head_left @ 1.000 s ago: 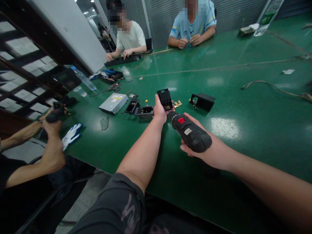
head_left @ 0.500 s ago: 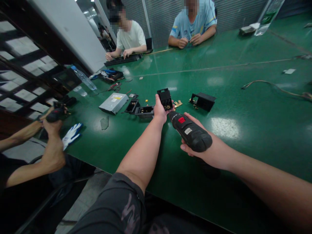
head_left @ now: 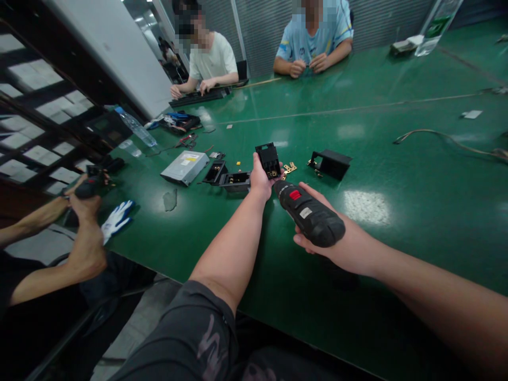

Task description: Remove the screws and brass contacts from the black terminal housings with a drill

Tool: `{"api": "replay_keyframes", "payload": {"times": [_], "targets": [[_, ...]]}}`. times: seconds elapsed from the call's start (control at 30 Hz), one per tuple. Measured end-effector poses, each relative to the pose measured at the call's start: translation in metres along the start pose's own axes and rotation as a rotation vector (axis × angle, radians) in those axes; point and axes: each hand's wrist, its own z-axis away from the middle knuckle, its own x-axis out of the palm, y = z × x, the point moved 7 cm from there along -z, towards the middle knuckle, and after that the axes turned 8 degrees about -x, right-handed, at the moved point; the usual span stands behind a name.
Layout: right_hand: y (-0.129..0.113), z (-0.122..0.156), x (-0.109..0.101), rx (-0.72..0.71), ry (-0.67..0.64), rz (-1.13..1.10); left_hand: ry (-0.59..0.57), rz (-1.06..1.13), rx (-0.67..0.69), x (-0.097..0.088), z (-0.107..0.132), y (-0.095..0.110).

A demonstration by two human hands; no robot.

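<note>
My left hand (head_left: 262, 182) grips a black plastic housing (head_left: 268, 159), tilted up, with brass-coloured contacts near its lower end. In my right hand (head_left: 317, 248) is a black cordless drill (head_left: 311, 214) with a red switch on top. Its nose points at the lower end of the housing; whether the tip touches cannot be made out. Just beyond, gold-coloured metal strips (head_left: 290, 168) lie on the green table. Left of my left hand rest an opened black housing (head_left: 237, 182) and a smaller black piece (head_left: 215, 173). Another black housing (head_left: 333, 164) lies to the right.
A grey disc drive (head_left: 184, 168) lies at left, near a white-and-blue glove (head_left: 116, 219) and a plastic bottle (head_left: 137, 127). A co-worker's hand (head_left: 85, 203) holds a dark tool at far left. Two people sit opposite. A cable (head_left: 448, 137) lies at right.
</note>
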Motion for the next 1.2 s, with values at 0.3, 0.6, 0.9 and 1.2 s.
{"api": "replay_keyframes", "payload": {"times": [0.3,0.6,0.9,1.2], "targets": [[0.0018,-0.0003,-0.0010,-0.011,0.004,-0.001,-0.023,0.033,0.002,-0.0007,-0.0039,-0.0015],[0.0009,-0.0006,0.0005,-0.014,0.001,-0.003,0.015,0.035,-0.021,-0.0002,0.0028,-0.0012],[0.0046,0.0000,0.0006,0.002,-0.004,-0.013,0.009,0.037,-0.026,-0.0003,0.0006,-0.0016],[0.0044,0.0007,0.0001,-0.002,0.003,0.001,-0.001,0.022,-0.001,0.0005,0.0016,0.0002]]}}
